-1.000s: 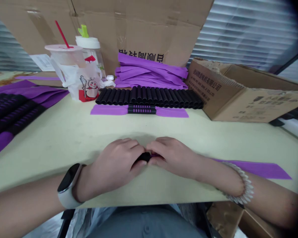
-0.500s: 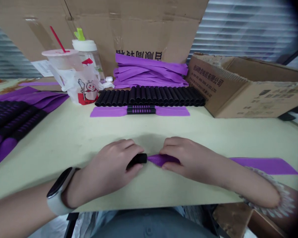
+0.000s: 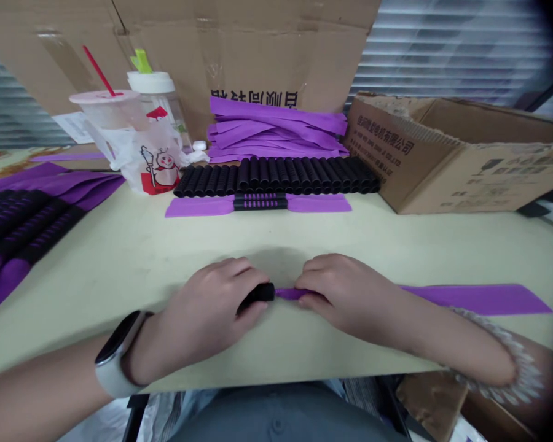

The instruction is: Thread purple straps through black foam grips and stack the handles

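My left hand (image 3: 216,307) is wrapped round a black foam tube (image 3: 263,292); only its right end shows past my fingers. From that end comes a purple strap (image 3: 483,299), bunched narrow where it meets the tube. Thumb and fingers of my right hand (image 3: 334,288) pinch the strap a short way from the tube. Beyond my right wrist the strap lies flat on the table. How far it runs inside the tube is hidden by my left hand.
Behind my hands lies a strap with a slotted black sleeve (image 3: 260,201), then a row of black tubes (image 3: 281,175) and a purple strap pile (image 3: 276,130). Sleeved straps (image 3: 32,215) lie left, near a bagged cup (image 3: 120,135) and bottle (image 3: 154,92). A cardboard box (image 3: 415,159) stands right.
The purple strap between my hands has gone from a wide bunch to a thin, tight length. My right hand's grip is closer on it. The view has shifted slightly.
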`<state>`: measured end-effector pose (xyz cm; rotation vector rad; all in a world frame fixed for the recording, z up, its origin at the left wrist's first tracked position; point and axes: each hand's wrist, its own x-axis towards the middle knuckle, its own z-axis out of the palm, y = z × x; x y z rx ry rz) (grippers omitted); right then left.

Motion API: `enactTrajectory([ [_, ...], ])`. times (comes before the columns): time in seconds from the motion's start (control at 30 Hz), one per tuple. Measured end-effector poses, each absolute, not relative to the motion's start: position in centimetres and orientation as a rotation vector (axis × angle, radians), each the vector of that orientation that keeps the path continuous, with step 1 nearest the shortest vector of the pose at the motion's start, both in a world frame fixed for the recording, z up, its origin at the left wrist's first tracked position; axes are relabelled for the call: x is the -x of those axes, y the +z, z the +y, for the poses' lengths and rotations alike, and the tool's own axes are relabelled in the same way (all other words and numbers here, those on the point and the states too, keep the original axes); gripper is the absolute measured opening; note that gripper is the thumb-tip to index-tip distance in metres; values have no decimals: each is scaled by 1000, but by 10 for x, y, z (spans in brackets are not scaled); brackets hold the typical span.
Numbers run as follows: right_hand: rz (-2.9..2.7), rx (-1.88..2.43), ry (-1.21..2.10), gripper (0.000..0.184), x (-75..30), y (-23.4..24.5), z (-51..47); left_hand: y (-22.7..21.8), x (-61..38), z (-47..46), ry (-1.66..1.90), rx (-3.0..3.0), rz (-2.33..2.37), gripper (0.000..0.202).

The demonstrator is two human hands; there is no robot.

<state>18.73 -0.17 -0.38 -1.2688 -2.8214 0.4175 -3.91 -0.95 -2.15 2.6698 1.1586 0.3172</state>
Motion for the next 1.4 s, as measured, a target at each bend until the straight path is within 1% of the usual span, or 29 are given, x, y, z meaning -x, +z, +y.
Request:
enactTrajectory([
  [0.17,-2809,1303,462,15,-186,-3,-2,-19,40,-10,322,-2681,1131,17],
  [0.3,-2751,1281,506,13,-186,-3,-3,-16,46,-7,306,-2670,1137,24],
  [0.43,-2712,1215,513,11,-185,-4,-3,-18,49,-5,326,-2630,1113,19],
  [0.7,-2801,1221,504,20,-180,-3,-1,-19,44,-6,408,-2488,1148,13],
  [1.03,-2804,1126,567,23,-176,-3,3,-17,39,-10,519,-2479,1158,15],
  [1.3,-2822,1034,482,21,-167,-9,6,-17,35,-9,459,-2509,1145,10],
  [1.4,-2784,1049,526,15,-170,-7,6,-14,36,-10,379,-2508,1198,9],
])
